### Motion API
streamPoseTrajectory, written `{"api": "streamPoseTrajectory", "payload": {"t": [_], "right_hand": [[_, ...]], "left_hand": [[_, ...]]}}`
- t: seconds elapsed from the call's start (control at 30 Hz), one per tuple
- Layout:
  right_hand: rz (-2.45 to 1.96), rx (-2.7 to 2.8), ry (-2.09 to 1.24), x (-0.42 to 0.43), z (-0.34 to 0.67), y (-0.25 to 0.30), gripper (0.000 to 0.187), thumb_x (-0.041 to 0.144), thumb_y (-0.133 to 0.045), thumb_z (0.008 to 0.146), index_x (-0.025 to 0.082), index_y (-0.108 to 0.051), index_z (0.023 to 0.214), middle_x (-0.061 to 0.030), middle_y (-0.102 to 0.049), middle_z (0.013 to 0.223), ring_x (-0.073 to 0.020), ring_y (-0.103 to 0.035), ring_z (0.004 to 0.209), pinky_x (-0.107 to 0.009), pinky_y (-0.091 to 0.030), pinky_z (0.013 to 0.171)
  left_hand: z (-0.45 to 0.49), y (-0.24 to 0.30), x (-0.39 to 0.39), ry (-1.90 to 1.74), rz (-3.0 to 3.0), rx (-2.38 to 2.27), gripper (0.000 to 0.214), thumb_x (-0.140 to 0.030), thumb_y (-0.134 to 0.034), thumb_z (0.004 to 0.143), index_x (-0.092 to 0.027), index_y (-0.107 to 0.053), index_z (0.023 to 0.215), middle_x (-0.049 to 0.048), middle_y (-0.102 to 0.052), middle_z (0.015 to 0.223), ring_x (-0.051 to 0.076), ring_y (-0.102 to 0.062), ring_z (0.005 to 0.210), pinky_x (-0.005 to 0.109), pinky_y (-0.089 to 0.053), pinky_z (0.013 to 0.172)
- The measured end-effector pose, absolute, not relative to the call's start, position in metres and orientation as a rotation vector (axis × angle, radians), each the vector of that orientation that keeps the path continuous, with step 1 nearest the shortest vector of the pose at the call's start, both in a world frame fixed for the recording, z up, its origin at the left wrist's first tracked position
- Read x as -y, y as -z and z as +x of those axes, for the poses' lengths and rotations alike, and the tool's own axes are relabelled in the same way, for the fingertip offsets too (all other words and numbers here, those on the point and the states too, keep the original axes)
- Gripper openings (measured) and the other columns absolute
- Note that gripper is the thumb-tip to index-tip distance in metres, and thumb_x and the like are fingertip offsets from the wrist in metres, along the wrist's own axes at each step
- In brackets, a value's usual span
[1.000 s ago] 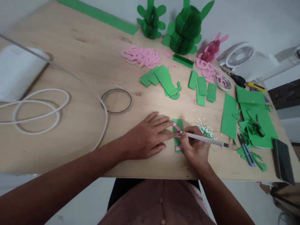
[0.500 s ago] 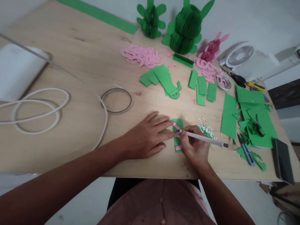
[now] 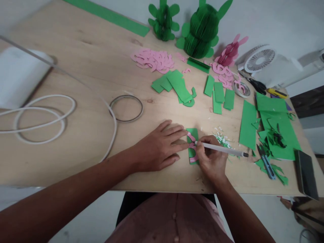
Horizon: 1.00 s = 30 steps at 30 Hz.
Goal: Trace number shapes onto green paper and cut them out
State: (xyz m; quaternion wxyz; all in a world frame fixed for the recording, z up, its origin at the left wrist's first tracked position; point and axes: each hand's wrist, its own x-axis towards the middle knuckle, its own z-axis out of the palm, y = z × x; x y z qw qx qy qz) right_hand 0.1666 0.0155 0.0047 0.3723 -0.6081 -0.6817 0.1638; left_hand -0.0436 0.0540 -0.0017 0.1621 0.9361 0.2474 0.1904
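My left hand [image 3: 159, 145] lies flat on the wooden table [image 3: 83, 67], fingers stretched out, its fingertips pressing the left edge of a small green paper strip [image 3: 192, 133]. A pink curved cut-out [image 3: 191, 139] lies on that strip. My right hand [image 3: 211, 158] is closed round a white pencil [image 3: 222, 149], whose tip touches the pink cut-out's edge. The lower part of the strip is hidden behind my right hand.
Green paper pieces [image 3: 177, 86], pink cut-outs [image 3: 154, 60], green sheets [image 3: 275, 128], blue snips [image 3: 265, 163] and a dark phone [image 3: 306, 173] lie to the right. Green paper cacti [image 3: 201, 30], a white fan [image 3: 259, 59], a tape ring [image 3: 126, 108] and a white cable [image 3: 40, 116] are also here.
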Motion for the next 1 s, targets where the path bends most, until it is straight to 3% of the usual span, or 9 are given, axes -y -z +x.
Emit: {"api": "streamPoseTrajectory", "payload": {"t": [0.5, 1.0], "right_hand": [[-1.519, 1.662, -0.551, -0.0148, 0.1648, -0.0094, 0.007, 0.022, -0.056, 0.089, 0.021, -0.057, 0.082, 0.0017, -0.060, 0.069, -0.0126, -0.057, 0.060, -0.024, -0.046, 0.053], [-1.540, 1.774, -0.419, -0.0142, 0.1663, -0.0102, 0.004, 0.024, -0.057, 0.091, 0.021, -0.059, 0.090, 0.0000, -0.065, 0.077, -0.0153, -0.063, 0.069, -0.029, -0.049, 0.062]], "left_hand": [[-0.0429, 0.0016, -0.0544, -0.511, 2.678, -0.708, 0.040, -0.033, -0.051, 0.093, -0.024, -0.055, 0.131, 0.0123, -0.048, 0.145, 0.031, -0.037, 0.137, 0.056, -0.023, 0.113], [-0.0424, -0.0015, -0.0523, -0.521, 2.657, -0.735, 0.041, -0.032, -0.054, 0.091, -0.025, -0.056, 0.131, 0.0107, -0.049, 0.145, 0.030, -0.038, 0.136, 0.055, -0.023, 0.114]]}}
